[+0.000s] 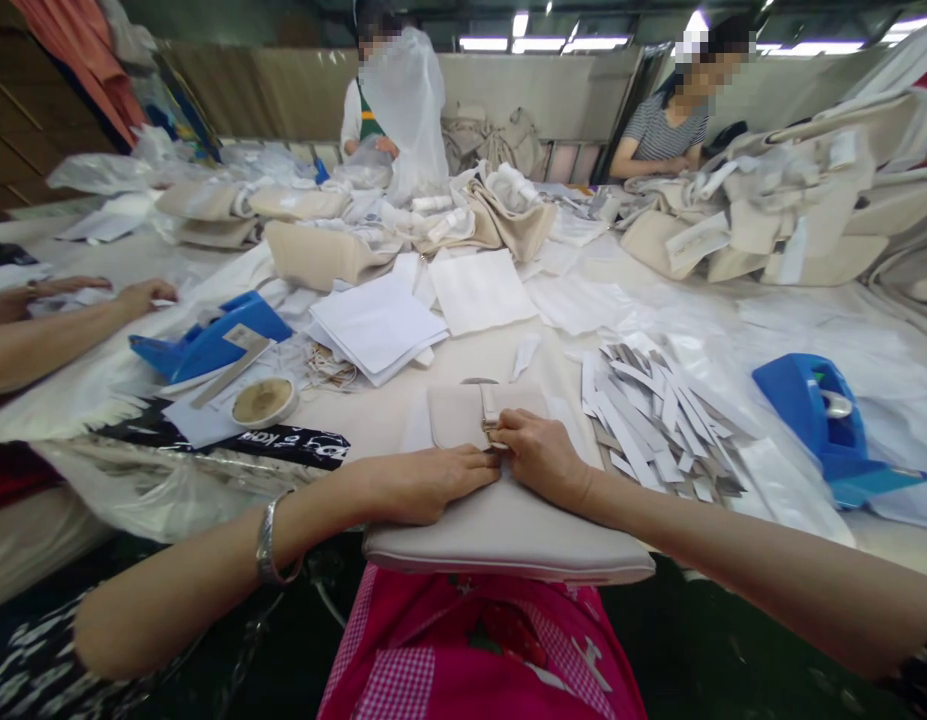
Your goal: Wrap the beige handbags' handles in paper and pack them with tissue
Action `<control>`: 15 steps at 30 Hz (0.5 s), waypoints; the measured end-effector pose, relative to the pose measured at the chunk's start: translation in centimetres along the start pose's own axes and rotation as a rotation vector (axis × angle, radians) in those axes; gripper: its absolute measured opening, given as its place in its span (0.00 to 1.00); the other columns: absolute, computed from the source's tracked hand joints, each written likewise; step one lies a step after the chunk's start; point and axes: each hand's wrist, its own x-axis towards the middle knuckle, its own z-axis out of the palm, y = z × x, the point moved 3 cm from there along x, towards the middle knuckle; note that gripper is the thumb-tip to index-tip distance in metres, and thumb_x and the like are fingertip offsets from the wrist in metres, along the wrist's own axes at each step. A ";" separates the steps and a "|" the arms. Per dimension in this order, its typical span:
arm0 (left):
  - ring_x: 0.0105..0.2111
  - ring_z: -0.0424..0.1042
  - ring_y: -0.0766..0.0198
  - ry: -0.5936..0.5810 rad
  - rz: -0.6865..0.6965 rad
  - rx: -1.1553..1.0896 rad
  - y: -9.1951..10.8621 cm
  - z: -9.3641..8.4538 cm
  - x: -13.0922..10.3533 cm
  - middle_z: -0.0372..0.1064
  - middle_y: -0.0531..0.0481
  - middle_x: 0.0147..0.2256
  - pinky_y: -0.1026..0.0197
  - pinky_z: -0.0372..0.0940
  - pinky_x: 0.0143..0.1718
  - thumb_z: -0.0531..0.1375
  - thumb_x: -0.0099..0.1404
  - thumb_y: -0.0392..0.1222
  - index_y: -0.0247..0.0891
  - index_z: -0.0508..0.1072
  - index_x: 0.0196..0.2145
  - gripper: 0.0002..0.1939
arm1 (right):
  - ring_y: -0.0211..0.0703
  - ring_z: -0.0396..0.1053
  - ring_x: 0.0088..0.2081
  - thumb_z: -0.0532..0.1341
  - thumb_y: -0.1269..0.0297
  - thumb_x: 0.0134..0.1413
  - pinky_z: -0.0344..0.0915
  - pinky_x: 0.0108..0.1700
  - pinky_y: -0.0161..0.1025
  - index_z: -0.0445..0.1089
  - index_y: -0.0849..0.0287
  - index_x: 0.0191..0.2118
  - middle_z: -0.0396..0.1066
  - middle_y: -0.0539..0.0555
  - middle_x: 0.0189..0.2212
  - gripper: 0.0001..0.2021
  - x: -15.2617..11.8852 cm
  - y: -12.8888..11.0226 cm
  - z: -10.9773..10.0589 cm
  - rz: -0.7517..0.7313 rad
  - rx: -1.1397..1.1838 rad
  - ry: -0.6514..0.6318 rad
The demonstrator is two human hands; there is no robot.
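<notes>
Beige leather-like material makes up the handbag (pixel 508 520) lying flat at the near edge of the table (pixel 770 330), partly hanging over the person's pink apron (pixel 463 650). Both hands meet at the small strap and metal clasp (pixel 491 425) on the bag's front flap. The left hand (pixel 425 480) lies palm down on the bag, fingers stretched toward the clasp and pressing the flap flat; the right hand (pixel 542 455) is curled, its fingertips pinching at the strap where the clasp sits. It looks as if the closure is being fastened or adjusted, though the fingers hide whether the clasp is already seated. The next move seems to call for a small, precise pull or push on the strap while the other hand keeps the flap from sliding. Just right of the bag lies a fan of grey and white paper strips (pixel 658 420), and beyond it a blue tape dispenser (pixel 830 420). A stack of white sheets (pixel 377 330) sits behind the bag, with another blue dispenser (pixel 208 340) and a round tin (pixel 263 400) to the left. A co-worker's forearm (pixel 58 335) rests at the left edge, and two more people work at the far side among piled bags (pixel 733 230).
</notes>
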 end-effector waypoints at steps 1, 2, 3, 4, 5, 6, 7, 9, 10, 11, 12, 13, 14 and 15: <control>0.65 0.49 0.62 0.000 -0.005 -0.004 -0.1 0.1 0.0 0.53 0.40 0.65 0.61 0.46 0.65 0.48 0.61 0.22 0.31 0.53 0.65 0.34 | 0.44 0.67 0.41 0.56 0.78 0.55 0.57 0.34 0.36 0.74 0.59 0.34 0.72 0.54 0.37 0.10 0.1 -0.2 0.1 -0.018 -0.031 -0.023; 0.66 0.49 0.62 -0.001 -0.008 -0.010 -0.2 0.2 0.0 0.53 0.40 0.65 0.61 0.46 0.65 0.48 0.61 0.22 0.31 0.53 0.65 0.34 | 0.44 0.66 0.41 0.56 0.78 0.55 0.57 0.33 0.36 0.73 0.60 0.35 0.72 0.55 0.39 0.10 0.2 -0.3 0.1 -0.035 -0.060 -0.047; 0.66 0.49 0.62 -0.001 -0.010 -0.014 -0.3 0.2 0.0 0.53 0.39 0.65 0.61 0.46 0.65 0.48 0.61 0.22 0.31 0.54 0.65 0.34 | 0.45 0.66 0.41 0.56 0.78 0.56 0.58 0.33 0.37 0.73 0.61 0.36 0.72 0.56 0.40 0.10 0.2 -0.5 0.2 -0.051 -0.084 -0.071; 0.66 0.49 0.62 0.000 -0.011 -0.018 -0.4 0.3 0.0 0.53 0.39 0.65 0.61 0.46 0.65 0.48 0.61 0.22 0.30 0.54 0.64 0.33 | 0.46 0.65 0.42 0.55 0.77 0.57 0.58 0.32 0.37 0.73 0.61 0.37 0.71 0.57 0.41 0.10 0.3 -0.7 0.3 -0.064 -0.104 -0.093; 0.66 0.49 0.61 0.004 -0.013 -0.020 -0.4 0.3 0.0 0.54 0.39 0.64 0.60 0.46 0.66 0.48 0.61 0.22 0.30 0.55 0.64 0.33 | 0.47 0.65 0.42 0.54 0.77 0.58 0.59 0.32 0.37 0.72 0.62 0.38 0.71 0.58 0.43 0.10 0.3 -0.9 0.3 -0.074 -0.121 -0.114; 0.66 0.49 0.61 0.009 -0.014 -0.020 -0.4 0.3 0.0 0.55 0.38 0.64 0.59 0.46 0.65 0.48 0.61 0.22 0.30 0.56 0.63 0.32 | 0.47 0.65 0.42 0.54 0.77 0.59 0.60 0.31 0.38 0.72 0.63 0.39 0.71 0.59 0.43 0.10 0.3 -1.0 0.4 -0.081 -0.134 -0.132; 0.65 0.50 0.60 0.015 -0.015 -0.019 -0.4 0.3 -0.1 0.57 0.38 0.63 0.58 0.47 0.65 0.48 0.61 0.22 0.30 0.58 0.62 0.32 | 0.48 0.65 0.42 0.53 0.76 0.59 0.61 0.31 0.38 0.72 0.64 0.40 0.71 0.60 0.44 0.11 0.3 -1.2 0.4 -0.088 -0.142 -0.146; 0.63 0.55 0.58 0.032 -0.013 -0.020 -0.3 0.1 -0.1 0.61 0.39 0.60 0.57 0.51 0.64 0.49 0.60 0.22 0.32 0.62 0.59 0.29 | 0.49 0.65 0.42 0.53 0.77 0.58 0.62 0.33 0.39 0.72 0.65 0.41 0.71 0.61 0.44 0.12 0.3 -1.4 0.3 -0.101 -0.140 -0.158; 0.61 0.59 0.57 0.048 -0.021 -0.020 -0.3 0.0 0.0 0.64 0.40 0.58 0.56 0.54 0.62 0.49 0.60 0.22 0.33 0.65 0.56 0.27 | 0.49 0.66 0.43 0.53 0.78 0.57 0.63 0.34 0.39 0.72 0.65 0.41 0.70 0.61 0.45 0.12 0.3 -1.4 0.1 -0.107 -0.123 -0.156; 0.57 0.63 0.57 0.083 -0.042 -0.021 -0.4 -0.1 0.1 0.67 0.41 0.55 0.57 0.57 0.59 0.49 0.61 0.23 0.35 0.68 0.53 0.25 | 0.50 0.66 0.43 0.54 0.78 0.54 0.64 0.36 0.40 0.73 0.64 0.40 0.71 0.61 0.45 0.12 0.4 -1.4 -0.2 -0.111 -0.094 -0.149; 0.54 0.66 0.57 0.143 -0.078 -0.019 -0.5 -0.3 0.3 0.68 0.42 0.52 0.57 0.60 0.57 0.49 0.62 0.23 0.36 0.70 0.51 0.23 | 0.49 0.66 0.44 0.55 0.79 0.52 0.65 0.38 0.40 0.73 0.64 0.40 0.71 0.60 0.44 0.13 0.4 -1.2 -0.7 -0.111 -0.047 -0.141; 0.51 0.68 0.57 0.216 -0.122 -0.015 -0.7 -0.4 0.5 0.69 0.43 0.50 0.57 0.62 0.54 0.49 0.64 0.25 0.36 0.70 0.50 0.21 | 0.48 0.67 0.44 0.55 0.80 0.50 0.65 0.40 0.39 0.74 0.62 0.40 0.71 0.59 0.44 0.14 0.4 -0.8 -1.2 -0.111 0.024 -0.140; 0.50 0.68 0.57 0.288 -0.163 -0.005 -1.0 -0.4 0.8 0.68 0.42 0.50 0.57 0.63 0.53 0.48 0.65 0.27 0.37 0.69 0.51 0.20 | 0.47 0.68 0.44 0.55 0.79 0.50 0.65 0.42 0.39 0.74 0.61 0.40 0.72 0.58 0.44 0.15 0.4 -0.4 -1.7 -0.111 0.122 -0.148; 0.50 0.67 0.56 0.347 -0.188 0.018 -1.2 -0.4 1.1 0.67 0.42 0.50 0.55 0.62 0.53 0.49 0.67 0.29 0.37 0.67 0.54 0.20 | 0.45 0.69 0.43 0.55 0.78 0.52 0.65 0.44 0.39 0.75 0.59 0.41 0.72 0.56 0.43 0.15 0.1 0.1 -2.3 -0.094 0.238 -0.145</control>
